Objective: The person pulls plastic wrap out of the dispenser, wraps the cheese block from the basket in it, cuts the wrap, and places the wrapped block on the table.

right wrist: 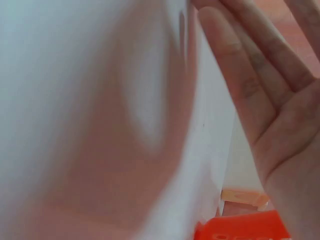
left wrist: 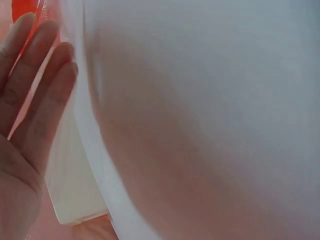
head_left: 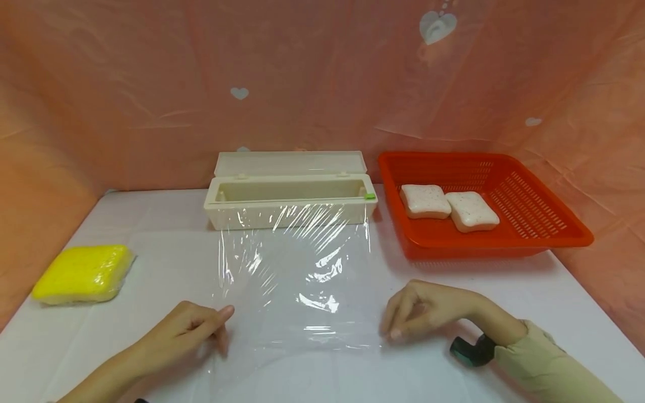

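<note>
A sheet of clear plastic wrap [head_left: 297, 285] stretches from the front of a long cream dispenser box [head_left: 292, 214] toward me over the white table. Beside the sheet's near left part, my left hand [head_left: 183, 336] has its thumb pointing to the wrap; the left wrist view shows its fingers [left wrist: 35, 95] rather straight and spread. My right hand [head_left: 428, 310] bends down at the near right corner, fingertips right by the wrap's edge. Its fingers [right wrist: 240, 75] look long and extended in the right wrist view. The box's lid [head_left: 290, 163] stands raised, and a green cutter slider [head_left: 370, 196] sits at its right end.
A red plastic basket [head_left: 484, 243] at the back right holds two pale, speckled, bread-slice-shaped pieces [head_left: 425, 200]. On the left lies a yellow sponge-like block [head_left: 83, 273] wrapped in clear film. A pink cloth with white hearts [head_left: 302, 73] hangs behind the table.
</note>
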A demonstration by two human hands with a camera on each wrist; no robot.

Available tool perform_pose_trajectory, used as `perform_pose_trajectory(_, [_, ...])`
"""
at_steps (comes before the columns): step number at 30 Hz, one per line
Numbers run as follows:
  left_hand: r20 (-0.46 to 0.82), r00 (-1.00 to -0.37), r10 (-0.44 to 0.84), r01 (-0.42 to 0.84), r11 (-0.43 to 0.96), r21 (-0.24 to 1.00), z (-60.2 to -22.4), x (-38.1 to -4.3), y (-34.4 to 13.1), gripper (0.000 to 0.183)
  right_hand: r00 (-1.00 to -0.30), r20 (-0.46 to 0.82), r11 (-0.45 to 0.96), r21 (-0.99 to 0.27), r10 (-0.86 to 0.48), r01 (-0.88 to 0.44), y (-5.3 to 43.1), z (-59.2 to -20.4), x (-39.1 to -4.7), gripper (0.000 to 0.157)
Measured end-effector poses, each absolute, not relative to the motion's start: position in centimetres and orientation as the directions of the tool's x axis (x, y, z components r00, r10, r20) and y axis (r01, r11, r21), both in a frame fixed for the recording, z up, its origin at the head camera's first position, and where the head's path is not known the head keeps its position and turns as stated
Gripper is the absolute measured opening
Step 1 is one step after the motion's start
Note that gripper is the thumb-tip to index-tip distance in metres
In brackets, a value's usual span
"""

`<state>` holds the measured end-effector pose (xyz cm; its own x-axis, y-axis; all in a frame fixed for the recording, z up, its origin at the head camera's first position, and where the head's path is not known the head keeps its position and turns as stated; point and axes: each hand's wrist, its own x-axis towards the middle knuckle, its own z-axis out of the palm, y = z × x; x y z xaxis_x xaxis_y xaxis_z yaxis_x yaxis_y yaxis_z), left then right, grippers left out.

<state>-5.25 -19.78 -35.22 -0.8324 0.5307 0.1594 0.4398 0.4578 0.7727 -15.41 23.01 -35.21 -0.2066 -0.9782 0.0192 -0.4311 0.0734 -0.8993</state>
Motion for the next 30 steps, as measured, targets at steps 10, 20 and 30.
perform_pose_trajectory(10, [0.073,-0.956,0.283,0.242,0.625,0.742,-33.1,-5.7,-19.4,0.032,-0.357,0.072,0.132,-0.846,-0.931,-0.516,24.2,-34.3,-15.1,0.023])
perform_pose_trajectory(20, [-0.123,-0.989,-0.077,-0.145,0.616,0.775,-32.9,-9.9,-20.0,0.058,-0.45,0.205,0.085,-0.834,-0.869,-0.544,25.0,-32.7,-15.3,0.028])
perform_pose_trajectory(30, [-0.107,-0.993,-0.044,-0.114,0.549,0.828,-33.8,-12.1,-20.1,0.051,-0.644,0.243,0.218,-0.806,-0.726,-0.55,26.4,-28.7,-17.4,0.025])
